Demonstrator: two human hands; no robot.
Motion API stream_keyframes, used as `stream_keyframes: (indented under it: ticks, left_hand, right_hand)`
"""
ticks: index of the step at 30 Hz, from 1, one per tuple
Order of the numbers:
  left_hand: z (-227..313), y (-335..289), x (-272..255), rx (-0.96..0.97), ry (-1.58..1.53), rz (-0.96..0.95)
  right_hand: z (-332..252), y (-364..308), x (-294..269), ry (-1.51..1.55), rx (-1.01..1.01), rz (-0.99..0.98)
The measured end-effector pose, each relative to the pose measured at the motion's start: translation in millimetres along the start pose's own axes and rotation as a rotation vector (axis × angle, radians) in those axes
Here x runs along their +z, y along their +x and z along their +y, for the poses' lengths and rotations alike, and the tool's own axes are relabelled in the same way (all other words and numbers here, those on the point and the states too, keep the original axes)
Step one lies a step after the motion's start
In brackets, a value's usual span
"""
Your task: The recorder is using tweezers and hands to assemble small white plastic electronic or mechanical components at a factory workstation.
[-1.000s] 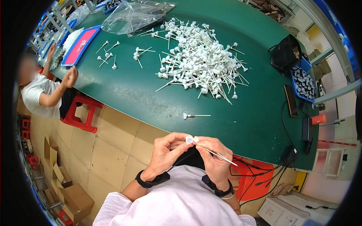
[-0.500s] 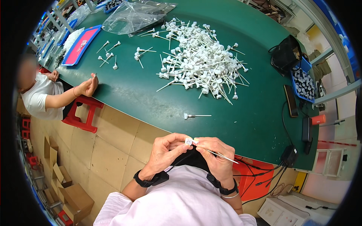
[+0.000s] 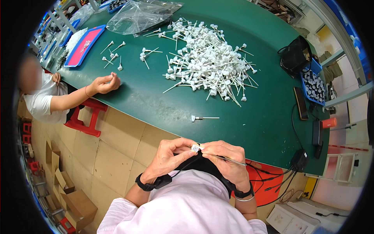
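Observation:
My left hand (image 3: 174,156) is closed in a pinch on a small white plastic head (image 3: 195,148) in front of my chest. Against that head, my right hand (image 3: 225,158) is closed on a thin light rod (image 3: 235,161), which sticks out past its fingers toward the lower right. A bit of white shows between the two sets of fingertips; whether rod and head are joined there is hidden. Ahead of my hands, one white-headed part with a thin stem (image 3: 204,117) lies alone on the green table (image 3: 156,113). Beyond it is a large heap of similar white stemmed parts (image 3: 210,58).
At the left a co-worker's arm (image 3: 78,95) reaches over the table edge, near a few loose parts. Farther back are a blue-rimmed tray (image 3: 85,46) and a clear plastic bag (image 3: 136,17). A black bag (image 3: 295,56), a blue bin (image 3: 313,87) and cables (image 3: 295,136) line the right.
The co-worker's hand has moved right, farther over the table. My right hand has turned a little, changing the angle of the rod; my left hand keeps its pinch on the white head.

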State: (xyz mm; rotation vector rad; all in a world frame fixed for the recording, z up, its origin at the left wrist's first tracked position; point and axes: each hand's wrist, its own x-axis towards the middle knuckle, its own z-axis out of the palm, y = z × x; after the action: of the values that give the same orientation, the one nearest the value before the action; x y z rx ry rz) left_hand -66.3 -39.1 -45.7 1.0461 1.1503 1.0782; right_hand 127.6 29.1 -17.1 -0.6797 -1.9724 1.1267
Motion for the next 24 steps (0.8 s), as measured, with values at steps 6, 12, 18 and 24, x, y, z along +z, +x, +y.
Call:
stream_keyframes:
  ticks: [6, 12, 18, 24]
  left_hand:
    - [2.9, -4.7, -4.5, 0.05, 0.054, 0.043]
    - [-13.8, -13.7, -15.6, 0.113, 0.151, 0.057]
    - [-20.2, -22.5, -30.9, 0.046, 0.168, 0.016]
    - [-22.3, -25.7, -39.8, 0.076, -0.006, 0.082]
  right_hand:
    - [-3.2, 8.8, 4.7, 0.029, 0.009, -0.098]
    - [-14.6, 17.7, 14.2, -0.05, 0.057, -0.206]
    - [-16.2, 26.5, 29.5, -0.093, 0.114, -0.304]
    - [-16.9, 36.7, 41.3, -0.065, 0.164, -0.275]
